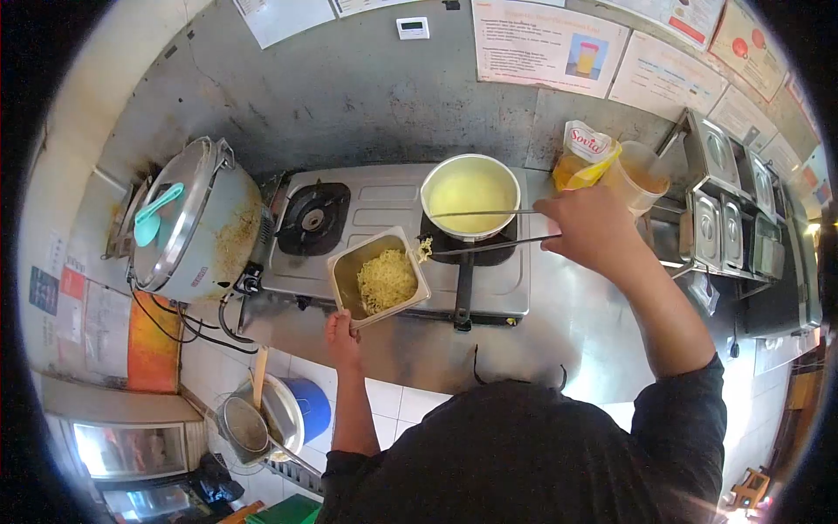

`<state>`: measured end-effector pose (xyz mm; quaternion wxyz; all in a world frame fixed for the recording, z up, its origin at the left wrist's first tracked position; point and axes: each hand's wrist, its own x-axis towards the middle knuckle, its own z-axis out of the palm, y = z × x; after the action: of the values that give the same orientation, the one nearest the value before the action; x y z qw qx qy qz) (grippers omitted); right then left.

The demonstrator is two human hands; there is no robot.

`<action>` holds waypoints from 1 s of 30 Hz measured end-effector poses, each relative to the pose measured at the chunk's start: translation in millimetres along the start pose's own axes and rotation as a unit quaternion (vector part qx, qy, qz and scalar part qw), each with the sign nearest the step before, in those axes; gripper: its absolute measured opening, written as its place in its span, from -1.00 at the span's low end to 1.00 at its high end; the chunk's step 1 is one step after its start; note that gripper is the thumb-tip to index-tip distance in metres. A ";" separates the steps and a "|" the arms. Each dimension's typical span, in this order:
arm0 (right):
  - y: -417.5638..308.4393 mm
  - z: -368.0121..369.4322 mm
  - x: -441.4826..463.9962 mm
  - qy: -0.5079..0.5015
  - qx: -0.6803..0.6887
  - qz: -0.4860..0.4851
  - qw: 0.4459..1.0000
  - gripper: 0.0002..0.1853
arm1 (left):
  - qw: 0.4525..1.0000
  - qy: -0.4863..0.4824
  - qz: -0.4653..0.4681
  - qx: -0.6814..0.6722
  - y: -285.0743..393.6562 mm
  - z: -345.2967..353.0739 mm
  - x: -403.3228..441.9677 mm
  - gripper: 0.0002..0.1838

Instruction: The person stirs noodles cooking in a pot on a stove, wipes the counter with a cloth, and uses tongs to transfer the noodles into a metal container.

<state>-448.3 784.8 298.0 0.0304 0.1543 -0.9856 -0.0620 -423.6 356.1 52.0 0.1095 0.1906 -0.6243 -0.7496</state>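
My left hand (342,336) grips the near rim of a square metal container (347,281), tilted a little over the stove's front. Inside lies a heap of yellow curly noodles (387,281). My right hand (587,225) holds long metal tongs (502,245) with the arms spread apart. One arm crosses above a white pot (472,234) of pale yellow liquid (470,194); the other points at the container's right rim. A small clump of noodles (424,249) hangs by that lower tip. I cannot tell whether it touches the container. The pot sits on the right burner, its black handle (463,293) toward me.
A two-burner stove (384,189) stands against the wall. At left is a large lidded cooker (205,231) with a turquoise spoon (153,218) on top. An oil pouch (583,157), a plastic jug (644,179) and a rack of lidded metal containers (707,229) stand right. A blue bucket (312,409) is below.
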 end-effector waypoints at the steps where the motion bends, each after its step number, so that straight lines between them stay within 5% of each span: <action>1: -5.2 -0.9 3.7 -0.003 -0.011 -0.016 1.000 -0.59 | 1.000 0.004 0.006 -0.016 -0.7 -2.8 -0.2 -0.77; 4: -23.1 10.3 26.6 -0.053 -0.039 -0.049 0.997 -0.63 | 0.999 0.031 0.009 -0.042 8.3 -2.4 -8.0 -0.76; 10: -48.0 47.5 75.2 0.010 -0.066 -0.147 0.987 -0.89 | 0.998 0.056 -0.009 -0.028 -8.4 -11.8 -4.0 -0.77; 19: -65.7 35.4 110.4 -0.059 -0.118 -0.145 0.981 -0.89 | 0.998 0.055 0.012 -0.035 -0.2 0.0 -16.4 -0.71; 30: -27.0 -12.6 96.6 -0.046 -0.013 -0.110 0.993 -0.74 | 0.998 0.035 0.017 -0.052 -15.9 -9.3 -10.0 -0.81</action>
<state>-531.0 728.2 310.9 -0.0198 0.2580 -0.9622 -0.0852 -409.5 355.0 36.5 0.1538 0.2004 -0.5831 -0.7721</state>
